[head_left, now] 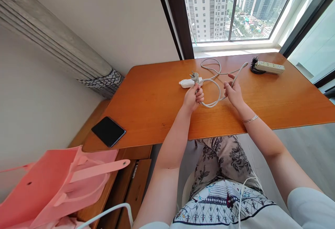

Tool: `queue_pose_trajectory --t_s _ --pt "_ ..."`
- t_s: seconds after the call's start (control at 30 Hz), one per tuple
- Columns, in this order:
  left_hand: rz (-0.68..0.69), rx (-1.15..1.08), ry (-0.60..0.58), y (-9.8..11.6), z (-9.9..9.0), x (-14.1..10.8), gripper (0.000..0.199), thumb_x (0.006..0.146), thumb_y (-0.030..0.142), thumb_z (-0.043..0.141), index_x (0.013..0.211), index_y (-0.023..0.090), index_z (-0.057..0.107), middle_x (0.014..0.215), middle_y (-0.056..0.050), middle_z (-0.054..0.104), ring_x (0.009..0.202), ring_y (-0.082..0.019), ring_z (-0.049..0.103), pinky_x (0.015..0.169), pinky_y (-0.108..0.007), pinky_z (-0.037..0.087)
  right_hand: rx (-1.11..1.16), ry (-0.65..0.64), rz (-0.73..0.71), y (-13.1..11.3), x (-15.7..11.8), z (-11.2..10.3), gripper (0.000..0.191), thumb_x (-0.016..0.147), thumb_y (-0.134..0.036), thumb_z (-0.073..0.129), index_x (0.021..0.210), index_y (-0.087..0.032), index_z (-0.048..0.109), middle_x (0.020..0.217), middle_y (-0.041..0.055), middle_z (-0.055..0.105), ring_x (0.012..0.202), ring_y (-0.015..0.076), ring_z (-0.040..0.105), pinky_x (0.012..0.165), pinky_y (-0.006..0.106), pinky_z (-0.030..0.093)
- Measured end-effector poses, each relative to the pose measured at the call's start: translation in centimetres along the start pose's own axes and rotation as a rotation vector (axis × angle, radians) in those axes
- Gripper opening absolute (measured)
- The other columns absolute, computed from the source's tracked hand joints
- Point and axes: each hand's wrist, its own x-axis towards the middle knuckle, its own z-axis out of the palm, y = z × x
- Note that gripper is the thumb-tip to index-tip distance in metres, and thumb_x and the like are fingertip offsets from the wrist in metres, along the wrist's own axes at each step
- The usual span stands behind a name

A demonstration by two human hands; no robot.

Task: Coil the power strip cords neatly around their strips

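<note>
Over the wooden table, my left hand is closed around the cord end just below a grey-white plug, whose metal prongs point up. Behind that plug lies a white power strip, partly covered by it. My right hand pinches the same pale power cord farther along, between thumb and fingers. Between the hands the cord hangs in a loop. More of it curls on the tabletop toward the window, and a bend rises above my right hand.
A beige power strip with its black cord bundled at one end sits at the table's back right. On the left corner lies a black phone. A pink bag stands beside the table, near wooden drawers.
</note>
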Motion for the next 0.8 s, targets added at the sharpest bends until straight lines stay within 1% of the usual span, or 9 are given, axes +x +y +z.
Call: queue_pose_trajectory --t_s 0.1,0.17,0.27,0.33,0.37,0.43,0.53,0.63,0.8 --pt "-0.078 0.085 -0.017 -0.5 0.2 0.1 0.037 0.105 0.035 0.051 0.073 0.018 0.044 0.048 0.011 0.026 0.035 -0.002 0.017 0.037 -0.012 0.015 -0.295 -0.106 -0.162 -0.2 -0.7 -0.1 0.05 0.089 -0.041 0.066 0.133 -0.024 0.051 0.079 -0.0038 0.056 0.062 0.0138 0.051 0.065 0.032 0.049" --pt "-0.106 0.117 -0.029 -0.6 0.2 0.1 0.037 0.105 0.036 0.051 0.073 0.019 0.044 0.048 0.011 0.026 0.035 -0.002 0.017 0.037 -0.012 0.014 -0.449 -0.151 -0.262 -0.3 -1.0 -0.1 0.053 0.087 -0.041 0.069 0.134 -0.022 0.053 0.088 0.0015 0.061 0.071 0.0176 0.055 0.075 0.037 0.052" --pt "-0.123 0.141 -0.044 -0.7 0.1 0.1 0.036 0.105 0.036 0.051 0.074 0.019 0.042 0.048 0.011 0.026 0.035 -0.002 0.017 0.038 -0.012 0.014 -0.589 -0.193 -0.374 -0.5 -1.4 -0.2 0.054 0.087 -0.038 0.069 0.134 -0.019 0.053 0.109 0.0116 0.065 0.088 0.0237 0.06 0.083 0.043 0.053" --pt "-0.134 0.161 -0.061 -0.7 0.1 0.2 0.036 0.104 0.037 0.051 0.074 0.019 0.042 0.048 0.011 0.025 0.035 -0.002 0.017 0.038 -0.012 0.014 -0.641 -0.221 -0.403 -0.7 -1.5 -0.2 0.055 0.087 -0.035 0.067 0.136 -0.017 0.051 0.117 0.0154 0.065 0.092 0.0255 0.061 0.085 0.044 0.053" --pt "-0.138 0.173 -0.072 -0.8 0.0 0.2 0.037 0.104 0.038 0.052 0.074 0.019 0.042 0.049 0.011 0.026 0.036 -0.002 0.017 0.038 -0.012 0.014 -0.662 -0.237 -0.396 -0.7 -1.5 -0.2 0.055 0.087 -0.033 0.066 0.137 -0.016 0.05 0.116 0.0155 0.066 0.092 0.0256 0.062 0.085 0.043 0.053" --pt "-0.141 0.196 -0.097 -1.0 0.0 0.2 0.037 0.102 0.04 0.057 0.075 0.019 0.042 0.049 0.012 0.026 0.036 -0.002 0.017 0.038 -0.011 0.015 -0.708 -0.276 -0.349 -0.8 -1.4 -0.3 0.055 0.087 -0.03 0.063 0.138 -0.014 0.048 0.104 0.0127 0.069 0.087 0.0252 0.063 0.083 0.042 0.053" --pt "-0.13 0.228 -0.125 -1.3 0.1 0.1 0.038 0.1 0.04 0.059 0.075 0.019 0.041 0.05 0.012 0.027 0.037 -0.002 0.017 0.038 -0.011 0.016 -0.805 -0.313 -0.292 -1.0 -1.4 -0.3 0.046 0.09 -0.026 0.057 0.134 -0.013 0.052 0.089 0.0084 0.069 0.083 0.0253 0.064 0.081 0.04 0.052" --pt "-0.119 0.257 -0.145 -1.5 0.1 0.1 0.036 0.102 0.038 0.057 0.075 0.019 0.042 0.049 0.011 0.028 0.037 -0.002 0.018 0.038 -0.011 0.016 -0.908 -0.316 -0.305 -1.6 -1.6 -0.3 0.037 0.093 -0.025 0.054 0.129 -0.015 0.056 0.089 0.009 0.071 0.086 0.0265 0.066 0.08 0.038 0.05" --pt "-0.108 0.283 -0.163 -1.4 -0.1 0.2 0.039 0.099 0.043 0.062 0.074 0.019 0.042 0.05 0.011 0.029 0.038 -0.002 0.019 0.039 -0.012 0.017 -1.006 -0.304 -0.324 -2.5 -2.2 -0.1 0.037 0.096 -0.029 0.054 0.129 -0.015 0.057 0.085 0.0083 0.073 0.087 0.0274 0.067 0.075 0.035 0.047"
